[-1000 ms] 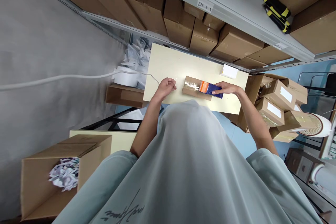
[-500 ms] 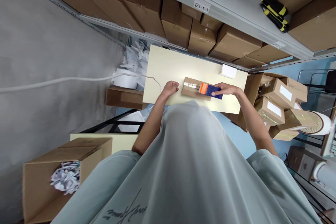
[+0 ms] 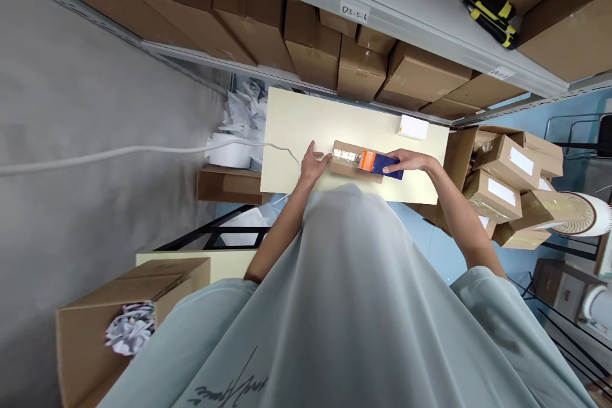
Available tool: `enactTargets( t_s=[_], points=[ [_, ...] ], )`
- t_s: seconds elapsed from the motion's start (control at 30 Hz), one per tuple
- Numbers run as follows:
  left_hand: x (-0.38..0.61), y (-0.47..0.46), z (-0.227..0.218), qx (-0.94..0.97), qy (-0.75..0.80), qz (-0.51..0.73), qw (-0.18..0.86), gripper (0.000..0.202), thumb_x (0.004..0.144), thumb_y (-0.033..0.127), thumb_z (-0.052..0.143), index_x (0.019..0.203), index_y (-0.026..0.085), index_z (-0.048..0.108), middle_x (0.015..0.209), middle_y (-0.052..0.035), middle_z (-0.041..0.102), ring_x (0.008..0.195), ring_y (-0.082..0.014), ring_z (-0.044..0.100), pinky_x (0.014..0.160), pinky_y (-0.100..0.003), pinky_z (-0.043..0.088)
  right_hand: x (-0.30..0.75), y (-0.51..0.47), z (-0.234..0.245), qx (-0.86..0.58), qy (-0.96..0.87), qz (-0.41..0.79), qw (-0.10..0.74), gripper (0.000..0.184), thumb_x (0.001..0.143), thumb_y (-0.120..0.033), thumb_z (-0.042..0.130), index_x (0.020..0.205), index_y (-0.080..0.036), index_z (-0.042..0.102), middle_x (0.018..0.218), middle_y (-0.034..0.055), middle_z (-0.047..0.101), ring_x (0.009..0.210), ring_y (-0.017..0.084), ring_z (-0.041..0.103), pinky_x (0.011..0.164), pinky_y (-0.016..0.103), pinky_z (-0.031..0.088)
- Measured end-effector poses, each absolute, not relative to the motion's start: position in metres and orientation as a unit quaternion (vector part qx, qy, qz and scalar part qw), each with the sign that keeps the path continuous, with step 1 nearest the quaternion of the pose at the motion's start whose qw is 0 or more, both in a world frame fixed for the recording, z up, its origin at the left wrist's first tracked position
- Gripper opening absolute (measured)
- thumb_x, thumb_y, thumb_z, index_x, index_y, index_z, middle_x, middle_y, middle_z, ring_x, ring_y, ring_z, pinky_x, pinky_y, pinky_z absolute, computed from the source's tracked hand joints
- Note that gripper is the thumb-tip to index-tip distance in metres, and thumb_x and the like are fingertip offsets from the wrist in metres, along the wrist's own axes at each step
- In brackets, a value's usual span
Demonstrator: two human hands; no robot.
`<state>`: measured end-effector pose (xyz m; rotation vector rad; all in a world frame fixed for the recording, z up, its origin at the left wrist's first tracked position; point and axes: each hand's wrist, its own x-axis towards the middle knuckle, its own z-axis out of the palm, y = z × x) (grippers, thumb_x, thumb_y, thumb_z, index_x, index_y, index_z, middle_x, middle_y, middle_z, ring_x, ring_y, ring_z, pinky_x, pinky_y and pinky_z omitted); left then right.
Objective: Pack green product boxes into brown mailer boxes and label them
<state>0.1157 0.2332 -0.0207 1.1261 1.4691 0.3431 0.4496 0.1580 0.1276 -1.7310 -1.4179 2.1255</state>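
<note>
A small cardboard box [image 3: 352, 173] lies on the pale yellow tabletop, with a shiny strip of clear tape [image 3: 346, 155] along its top. My right hand [image 3: 406, 160] is closed around a dark blue and orange tape dispenser [image 3: 388, 165], whose orange end rests over the box at the end of the strip. At the box's left end is my left hand [image 3: 313, 166], fingers spread and holding nothing. Its thumb reaches toward the box edge; whether it touches is too small to tell.
A white box [image 3: 412, 127] sits at the table's [image 3: 296, 121] back right. A white cable [image 3: 191, 150] crosses from the left. Above the table runs a metal shelf [image 3: 411, 25] with cardboard boxes and yellow-black cutters [image 3: 488, 11]. Packed cartons [image 3: 507, 172] stand at the right.
My left hand has opened from curled fingers and moved slightly right and down, closer to the box end. My right hand and the tape dispenser stay about the same on the box.
</note>
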Motion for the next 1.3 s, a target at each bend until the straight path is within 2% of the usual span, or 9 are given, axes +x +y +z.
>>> enactTargets(
  t_s=[0.1, 0.17, 0.23, 0.3, 0.4, 0.67, 0.87, 1.1, 1.3],
  points=[
    [0.111, 0.227, -0.011, 0.536, 0.627, 0.192, 0.531, 0.079, 0.088, 0.039, 0.079, 0.162, 0.019, 0.059, 0.15, -0.0175, 0.073, 0.12, -0.0264, 0.079, 0.116, -0.043, 0.058, 0.449, 0.158, 0.129, -0.557, -0.462, 0.689, 0.031, 0.066, 0.071, -0.079, 0.091, 0.091, -0.018, 0.072, 0.077, -0.0036, 0.061, 0.073, 0.014, 0.051, 0.067, 0.028, 0.039],
    [0.113, 0.218, -0.003, 0.607, 0.548, 0.207, 0.537, 0.081, 0.094, 0.041, 0.075, 0.168, 0.018, 0.053, 0.169, -0.0202, 0.059, 0.145, -0.0322, 0.069, 0.127, -0.047, 0.051, 0.45, 0.157, 0.127, -0.555, -0.465, 0.689, 0.031, 0.066, 0.072, -0.078, 0.09, 0.094, -0.018, 0.074, 0.078, -0.0033, 0.061, 0.074, 0.014, 0.051, 0.068, 0.028, 0.039],
    [0.119, 0.209, 0.003, 0.698, 0.459, 0.169, 0.523, 0.107, 0.087, 0.045, 0.083, 0.178, 0.014, 0.037, 0.186, -0.0227, 0.035, 0.171, -0.0401, 0.039, 0.139, -0.053, 0.035, 0.451, 0.157, 0.124, -0.555, -0.466, 0.688, 0.032, 0.065, 0.072, -0.076, 0.091, 0.095, -0.018, 0.075, 0.08, -0.0027, 0.063, 0.075, 0.015, 0.052, 0.069, 0.028, 0.04],
    [0.129, 0.202, 0.004, 0.773, 0.399, 0.096, 0.484, 0.138, 0.074, 0.047, 0.095, 0.183, 0.008, 0.019, 0.191, -0.0265, 0.009, 0.179, -0.0458, 0.008, 0.144, -0.059, 0.017, 0.453, 0.157, 0.12, -0.555, -0.466, 0.688, 0.034, 0.064, 0.071, -0.075, 0.091, 0.096, -0.018, 0.075, 0.082, -0.0021, 0.065, 0.076, 0.016, 0.055, 0.071, 0.029, 0.042],
    [0.142, 0.197, 0.001, 0.824, 0.377, 0.018, 0.423, 0.151, 0.073, 0.052, 0.097, 0.183, 0.004, 0.006, 0.19, -0.0302, -0.004, 0.177, -0.0475, -0.012, 0.143, -0.067, 0.0, 0.453, 0.155, 0.113, -0.556, -0.471, 0.684, 0.04, 0.064, 0.072, -0.076, 0.09, 0.097, -0.019, 0.076, 0.084, -0.0016, 0.069, 0.078, 0.017, 0.058, 0.072, 0.029, 0.043],
    [0.145, 0.197, -0.001, 0.836, 0.397, -0.016, 0.379, 0.121, 0.096, 0.054, 0.075, 0.184, 0.006, 0.006, 0.19, -0.0281, -0.002, 0.178, -0.0392, -0.011, 0.143, -0.064, 0.001, 0.447, 0.144, 0.112, -0.56, -0.468, 0.681, 0.063, 0.069, 0.072, -0.083, 0.09, 0.094, -0.019, 0.075, 0.083, 0.0017, 0.077, 0.075, 0.018, 0.066, 0.069, 0.029, 0.05],
    [0.15, 0.197, 0.008, 0.827, 0.407, -0.026, 0.386, 0.122, 0.097, 0.06, 0.076, 0.183, 0.006, 0.009, 0.189, -0.0303, 0.001, 0.178, -0.0419, -0.009, 0.143, -0.067, 0.003, 0.443, 0.138, 0.118, -0.569, -0.462, 0.677, 0.066, 0.072, 0.073, -0.088, 0.088, 0.088, -0.019, 0.075, 0.082, 0.0056, 0.081, 0.074, 0.021, 0.074, 0.068, 0.029, 0.054],
    [0.152, 0.196, 0.014, 0.798, 0.416, 0.015, 0.435, 0.11, 0.099, 0.054, 0.076, 0.18, 0.002, 0.023, 0.19, -0.0303, 0.006, 0.179, -0.0446, -0.008, 0.144, -0.064, -0.003, 0.478, 0.117, 0.129, -0.6, -0.453, 0.659, 0.014, 0.067, 0.078, -0.085, 0.088, 0.082, -0.019, 0.074, 0.082, 0.0074, 0.084, 0.069, 0.02, 0.075, 0.066, 0.03, 0.053],
    [0.157, 0.196, 0.021, 0.766, 0.442, 0.031, 0.466, 0.105, 0.096, 0.054, 0.08, 0.177, 0.008, 0.032, 0.191, -0.027, 0.01, 0.179, -0.045, -0.005, 0.144, -0.062, -0.004, 0.522, 0.086, 0.134, -0.59, -0.404, 0.699, 0.022, 0.067, 0.072, -0.082, 0.094, 0.084, -0.018, 0.078, 0.079, 0.0083, 0.082, 0.069, 0.021, 0.074, 0.07, 0.034, 0.057]
  ],
)
